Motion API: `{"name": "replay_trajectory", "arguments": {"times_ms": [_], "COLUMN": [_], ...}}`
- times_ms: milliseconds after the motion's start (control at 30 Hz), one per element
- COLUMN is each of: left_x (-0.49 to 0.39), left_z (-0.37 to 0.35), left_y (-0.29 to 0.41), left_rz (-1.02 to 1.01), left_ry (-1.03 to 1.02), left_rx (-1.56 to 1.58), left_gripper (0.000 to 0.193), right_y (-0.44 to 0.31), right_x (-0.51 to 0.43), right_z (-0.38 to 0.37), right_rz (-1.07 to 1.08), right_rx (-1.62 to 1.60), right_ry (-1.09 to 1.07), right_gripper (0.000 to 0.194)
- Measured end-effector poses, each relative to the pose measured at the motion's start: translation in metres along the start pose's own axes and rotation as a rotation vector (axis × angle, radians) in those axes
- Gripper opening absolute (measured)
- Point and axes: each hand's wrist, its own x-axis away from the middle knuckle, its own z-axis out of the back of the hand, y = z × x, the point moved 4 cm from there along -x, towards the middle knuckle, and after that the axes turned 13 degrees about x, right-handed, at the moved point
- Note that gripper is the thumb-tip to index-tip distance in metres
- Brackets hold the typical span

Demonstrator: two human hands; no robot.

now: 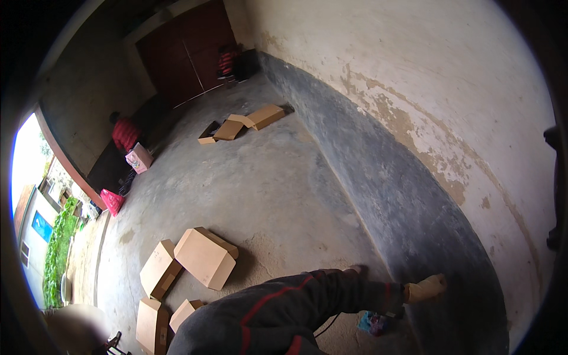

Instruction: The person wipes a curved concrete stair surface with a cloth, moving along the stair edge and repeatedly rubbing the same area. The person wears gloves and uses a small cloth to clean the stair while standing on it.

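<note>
My left hand [426, 288], in a pale cream glove, reaches to the lower right in front of the dark-painted lower wall [390, 177]. Its fingers look curled, and whether anything is in them is hidden. The dark grey sleeve [355, 293] with red piping spans the bottom of the view. Below the cuff, a small blue and purple bundle [372, 323], perhaps plastic or cloth, lies on the concrete floor [213, 191]. A thin black cord [327, 326] runs beside it. My right hand is out of view.
Cardboard boxes [206, 257] lie at lower left, with more boxes [266, 116] farther back. A person in red [126, 133] is near a pink box or bag [139, 158]; another person [226, 62] is by the dark red doors [186, 53]. A pink bag [112, 202] stands beside the doorway.
</note>
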Motion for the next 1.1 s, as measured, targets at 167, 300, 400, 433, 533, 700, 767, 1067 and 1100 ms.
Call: {"name": "replay_trajectory", "arguments": {"times_ms": [167,300,400,433,533,700,767,1067,1100], "left_x": [-0.012,-0.009,-0.001,0.001,0.002,-0.009,-0.009,0.02,0.028], "left_z": [0.004,0.006,0.003,0.002,0.004,0.013,0.009,0.028,0.023], "left_y": [-0.009,-0.005,0.003,0.006,0.009,0.012,-0.001,0.059,0.065], "left_rz": [-0.066,-0.076,-0.068,-0.069,-0.08,-0.683,-0.852,-0.078,-0.086], "left_ry": [-0.043,-0.016,-0.026,-0.037,-0.018,-0.111,-0.147,0.042,0.042], "left_rx": [-0.075,-0.059,-0.069,-0.064,-0.082,-0.828,-1.116,-0.26,-0.271], "left_gripper": [0.013,0.011,0.011,0.013,0.012,0.018,0.021,0.033,0.033], "right_y": [-0.025,-0.028,-0.029,-0.029,-0.029,-0.026,-0.033,0.0,0.009], "right_x": [0.001,0.004,0.007,0.008,0.009,0.016,0.019,-0.056,-0.06], "right_z": [0.005,0.004,0.002,0.001,-0.002,-0.004,-0.002,0.085,0.11], "right_rz": [0.103,0.148,0.171,0.181,0.205,0.282,0.471,-0.01,0.036], "right_rx": [-0.023,-0.032,-0.038,-0.042,-0.043,-0.064,0.021,-0.542,-0.544], "right_ry": [0.017,0.023,0.024,0.023,0.021,0.038,0.06,-0.509,-0.426], "right_gripper": [0.048,0.049,0.05,0.051,0.053,0.056,0.057,0.04,0.038]}}
